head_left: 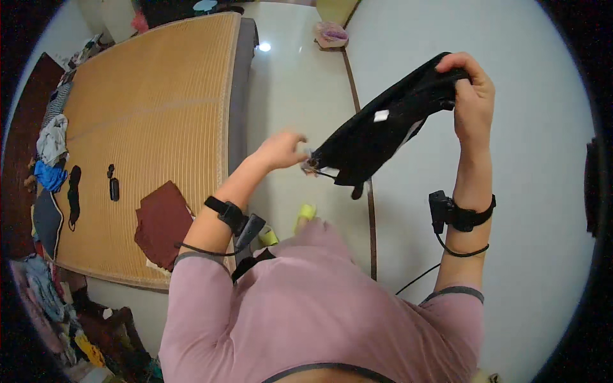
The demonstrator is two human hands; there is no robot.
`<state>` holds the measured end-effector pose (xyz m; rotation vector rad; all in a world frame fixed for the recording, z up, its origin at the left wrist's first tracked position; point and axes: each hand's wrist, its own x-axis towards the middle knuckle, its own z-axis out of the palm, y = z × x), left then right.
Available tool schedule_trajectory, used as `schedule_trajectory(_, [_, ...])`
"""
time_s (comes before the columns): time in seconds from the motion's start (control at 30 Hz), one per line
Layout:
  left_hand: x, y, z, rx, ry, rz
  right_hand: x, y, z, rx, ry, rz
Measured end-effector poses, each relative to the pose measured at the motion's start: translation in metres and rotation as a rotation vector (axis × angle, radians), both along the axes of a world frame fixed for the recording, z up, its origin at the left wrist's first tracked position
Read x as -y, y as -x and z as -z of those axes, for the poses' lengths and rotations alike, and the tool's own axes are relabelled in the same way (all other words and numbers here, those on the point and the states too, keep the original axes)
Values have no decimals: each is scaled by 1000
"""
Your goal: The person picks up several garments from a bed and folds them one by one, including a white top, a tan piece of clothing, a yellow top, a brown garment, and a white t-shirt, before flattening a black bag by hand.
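A black cloth garment (377,127) with a small white tag hangs slantwise in the air in front of me. My right hand (471,89) is closed on its upper right end, the fingers over the fabric and the thumb beneath. My left hand (281,150) is beside the lower left end, fingers apart and slightly blurred. A small blurred pale and dark piece (311,163) at that end is too unclear to name; it is close to my left fingertips. Both forearms wear black straps with small devices and cables.
To the left is a bed with a woven mat (153,83). On it lie a folded maroon cloth (165,223), a small black object (114,189), a black strip (74,195) and several crumpled clothes. A pale wall (530,159) is on the right. A bundled bag (331,34) sits ahead.
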<state>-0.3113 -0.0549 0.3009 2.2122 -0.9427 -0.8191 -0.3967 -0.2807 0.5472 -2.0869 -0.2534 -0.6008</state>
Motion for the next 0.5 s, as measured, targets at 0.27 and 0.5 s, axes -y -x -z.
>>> schedule_trajectory(0.27, [-3, 61, 7, 69, 409, -251, -10, 11, 3, 66, -179, -103])
schedule_trajectory(0.5, [-4, 89, 6, 333, 307, -592, -13, 22, -6, 45, -285, -202])
